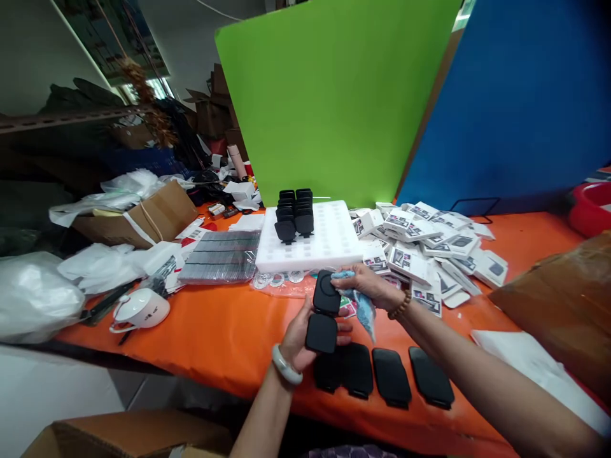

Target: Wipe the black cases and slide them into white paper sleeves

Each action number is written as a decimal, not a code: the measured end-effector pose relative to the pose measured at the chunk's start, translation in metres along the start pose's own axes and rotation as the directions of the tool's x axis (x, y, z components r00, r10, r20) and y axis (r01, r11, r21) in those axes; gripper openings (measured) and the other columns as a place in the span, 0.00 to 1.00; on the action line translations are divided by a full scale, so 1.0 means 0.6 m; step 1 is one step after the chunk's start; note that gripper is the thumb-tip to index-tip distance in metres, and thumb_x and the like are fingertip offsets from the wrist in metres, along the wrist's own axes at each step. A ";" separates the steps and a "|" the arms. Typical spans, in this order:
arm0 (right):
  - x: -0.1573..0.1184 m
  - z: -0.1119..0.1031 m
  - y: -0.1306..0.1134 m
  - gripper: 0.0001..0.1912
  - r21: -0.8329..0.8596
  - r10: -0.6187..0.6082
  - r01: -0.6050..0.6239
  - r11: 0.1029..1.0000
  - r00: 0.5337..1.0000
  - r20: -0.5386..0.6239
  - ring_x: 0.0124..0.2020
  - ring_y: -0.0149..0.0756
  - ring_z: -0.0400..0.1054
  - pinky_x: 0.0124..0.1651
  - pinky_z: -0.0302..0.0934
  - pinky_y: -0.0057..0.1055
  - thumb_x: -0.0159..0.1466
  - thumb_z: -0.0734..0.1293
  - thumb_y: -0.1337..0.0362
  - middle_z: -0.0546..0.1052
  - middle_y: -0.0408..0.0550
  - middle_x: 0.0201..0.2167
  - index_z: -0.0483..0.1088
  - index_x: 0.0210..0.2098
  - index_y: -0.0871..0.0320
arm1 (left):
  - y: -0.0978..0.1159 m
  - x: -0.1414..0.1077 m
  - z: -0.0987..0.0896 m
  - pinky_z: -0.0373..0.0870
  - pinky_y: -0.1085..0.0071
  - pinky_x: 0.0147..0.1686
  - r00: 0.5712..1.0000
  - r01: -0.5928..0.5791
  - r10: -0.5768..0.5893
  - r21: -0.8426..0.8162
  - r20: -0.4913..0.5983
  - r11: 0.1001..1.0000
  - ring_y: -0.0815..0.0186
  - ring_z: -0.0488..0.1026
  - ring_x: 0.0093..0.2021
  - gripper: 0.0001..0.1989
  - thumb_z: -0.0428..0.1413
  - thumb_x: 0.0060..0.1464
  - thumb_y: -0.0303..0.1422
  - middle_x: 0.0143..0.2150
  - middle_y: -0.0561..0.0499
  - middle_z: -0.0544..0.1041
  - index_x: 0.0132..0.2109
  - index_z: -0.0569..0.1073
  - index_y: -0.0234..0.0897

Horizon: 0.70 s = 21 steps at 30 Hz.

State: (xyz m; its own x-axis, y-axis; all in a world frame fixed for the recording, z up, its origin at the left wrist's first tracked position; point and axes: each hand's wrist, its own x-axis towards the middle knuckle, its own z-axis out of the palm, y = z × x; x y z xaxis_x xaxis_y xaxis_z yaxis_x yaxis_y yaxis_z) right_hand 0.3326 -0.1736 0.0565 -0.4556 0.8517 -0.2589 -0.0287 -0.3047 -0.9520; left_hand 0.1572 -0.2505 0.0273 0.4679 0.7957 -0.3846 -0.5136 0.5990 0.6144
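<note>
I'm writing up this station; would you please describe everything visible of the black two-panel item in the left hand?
The black two-panel item looks like matte plastic: two rounded squares joined end to end, opened out, the farther bearing a faint ring. The left hand holds it above the orange table; the right hand holds a blue cloth against the farther panel.

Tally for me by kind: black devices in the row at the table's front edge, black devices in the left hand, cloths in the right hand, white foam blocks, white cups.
Black devices in the front row: 4
Two-panel black device in the left hand: 1
Blue cloth in the right hand: 1
White foam block: 1
White cup: 1
Total: 8
</note>
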 end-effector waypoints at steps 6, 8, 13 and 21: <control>-0.037 0.010 0.051 0.19 0.075 -0.072 0.080 0.994 0.992 -0.104 0.22 0.25 0.60 0.25 0.53 0.24 0.47 0.75 0.58 0.70 0.39 0.22 0.69 0.33 0.60 | -0.059 -0.031 0.017 0.69 0.74 0.29 0.995 0.079 -0.097 -0.453 -0.017 0.888 0.66 0.71 0.30 0.22 0.41 0.65 0.40 0.35 0.40 0.73 0.40 0.73 0.27; -0.052 0.011 0.056 0.18 0.122 -0.093 0.102 0.987 0.993 -0.073 0.21 0.24 0.58 0.24 0.53 0.24 0.48 0.75 0.58 0.68 0.38 0.22 0.68 0.33 0.59 | -0.074 -0.040 0.020 0.69 0.75 0.31 0.992 0.096 -0.124 -0.485 -0.026 0.869 0.68 0.70 0.31 0.20 0.44 0.64 0.39 0.34 0.42 0.72 0.42 0.72 0.24; -0.078 0.024 0.083 0.19 0.252 -0.116 0.109 0.962 0.993 0.015 0.19 0.23 0.55 0.22 0.51 0.23 0.49 0.75 0.56 0.66 0.37 0.22 0.67 0.33 0.57 | -0.102 -0.060 0.018 0.58 0.84 0.17 0.983 0.171 -0.123 -0.432 0.138 0.885 0.78 0.60 0.19 0.18 0.57 0.56 0.42 0.24 0.54 0.65 0.38 0.72 0.26; -0.103 0.028 0.085 0.21 0.299 -0.076 0.186 0.936 0.936 -0.344 0.20 0.26 0.59 0.23 0.57 0.25 0.52 0.73 0.50 0.67 0.39 0.24 0.64 0.34 0.56 | -0.102 -0.058 0.022 0.72 0.73 0.28 0.940 -0.007 -0.049 -0.162 -0.337 0.987 0.65 0.76 0.27 0.08 0.59 0.56 0.31 0.29 0.45 0.77 0.37 0.72 0.29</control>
State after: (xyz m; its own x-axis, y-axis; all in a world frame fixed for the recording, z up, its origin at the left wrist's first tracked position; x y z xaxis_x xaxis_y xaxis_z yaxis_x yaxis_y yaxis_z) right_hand 0.3442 -0.2491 0.0268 -0.1179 0.9670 -0.2258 -0.3783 -0.2540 -0.8902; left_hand 0.1818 -0.3159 0.0121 0.2224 0.7492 -0.6239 -0.6268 0.6000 0.4971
